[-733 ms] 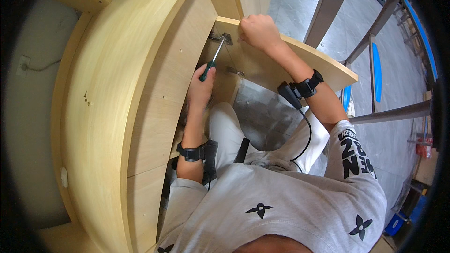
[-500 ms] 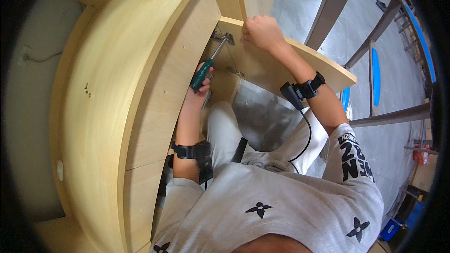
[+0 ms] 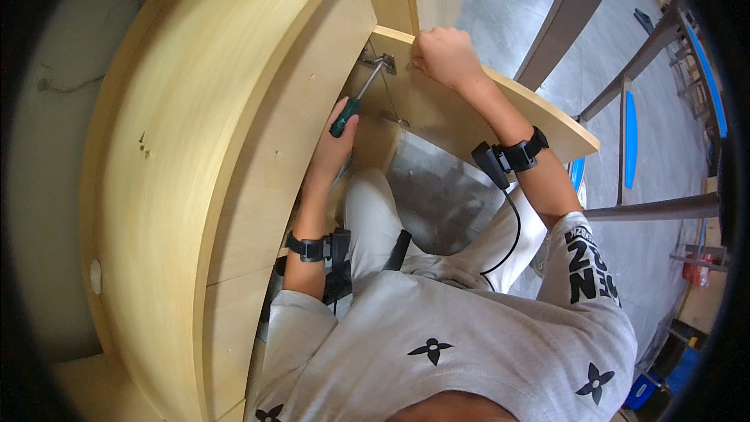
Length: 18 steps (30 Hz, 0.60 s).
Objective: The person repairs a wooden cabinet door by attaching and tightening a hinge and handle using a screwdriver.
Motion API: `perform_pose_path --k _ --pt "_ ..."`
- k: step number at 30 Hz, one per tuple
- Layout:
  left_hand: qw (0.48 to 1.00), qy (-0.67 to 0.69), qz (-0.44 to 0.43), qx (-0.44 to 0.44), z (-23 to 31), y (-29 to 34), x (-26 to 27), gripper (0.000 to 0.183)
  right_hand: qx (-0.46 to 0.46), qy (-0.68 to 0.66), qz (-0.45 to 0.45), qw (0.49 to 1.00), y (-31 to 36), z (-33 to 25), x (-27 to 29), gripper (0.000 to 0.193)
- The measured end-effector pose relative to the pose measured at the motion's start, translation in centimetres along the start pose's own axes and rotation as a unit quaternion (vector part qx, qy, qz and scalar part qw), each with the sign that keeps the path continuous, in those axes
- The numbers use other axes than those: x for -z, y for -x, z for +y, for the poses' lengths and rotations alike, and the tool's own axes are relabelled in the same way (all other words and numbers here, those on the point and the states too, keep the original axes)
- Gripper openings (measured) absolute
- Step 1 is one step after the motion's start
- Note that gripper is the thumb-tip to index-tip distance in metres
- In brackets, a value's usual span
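My left hand [image 3: 339, 134] is closed round the green handle of a screwdriver [image 3: 346, 116]. The screwdriver's metal shaft slants up and right, and its tip meets a metal hinge [image 3: 387, 63] on the inner face of a wooden cabinet door [image 3: 539, 115]. Over the door's top edge my right hand [image 3: 447, 56] is closed, its fingers curled on the board near that hinge. Lower down, a second hinge [image 3: 400, 121] sits at the same joint. To the left stands the wooden cabinet [image 3: 266, 141], its side panel close by my left forearm.
Dark metal frame bars [image 3: 574, 19] rise to the right of the door, with blue strips [image 3: 630, 141] among them. A black device with a cable [image 3: 508, 158] is strapped to my right forearm, another [image 3: 320, 248] to my left. My legs are below the door.
My left hand has turned round the screwdriver handle, its fingers now wrapped differently. The tip stays at the upper hinge. My right hand keeps its hold on the door; the view has shifted slightly.
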<state>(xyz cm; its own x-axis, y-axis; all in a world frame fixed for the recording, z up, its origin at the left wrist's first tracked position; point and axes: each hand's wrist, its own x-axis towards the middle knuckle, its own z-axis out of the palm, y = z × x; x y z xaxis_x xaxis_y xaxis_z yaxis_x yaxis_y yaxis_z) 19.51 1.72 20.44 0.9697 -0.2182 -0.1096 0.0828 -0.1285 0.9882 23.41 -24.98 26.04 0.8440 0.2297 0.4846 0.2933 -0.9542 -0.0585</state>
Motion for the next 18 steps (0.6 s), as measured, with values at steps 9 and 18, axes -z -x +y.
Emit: perform_pose_path --k 9,18 --pt "0.993 -0.099 0.060 0.020 -1.4 -1.2 -1.5 0.033 0.004 -0.018 0.008 1.000 -0.2 -0.2 0.1 0.020" --pt "0.810 0.557 -0.115 0.143 -2.9 -0.7 0.6 0.039 0.005 -0.011 -0.006 1.000 0.0 0.1 -0.1 0.029"
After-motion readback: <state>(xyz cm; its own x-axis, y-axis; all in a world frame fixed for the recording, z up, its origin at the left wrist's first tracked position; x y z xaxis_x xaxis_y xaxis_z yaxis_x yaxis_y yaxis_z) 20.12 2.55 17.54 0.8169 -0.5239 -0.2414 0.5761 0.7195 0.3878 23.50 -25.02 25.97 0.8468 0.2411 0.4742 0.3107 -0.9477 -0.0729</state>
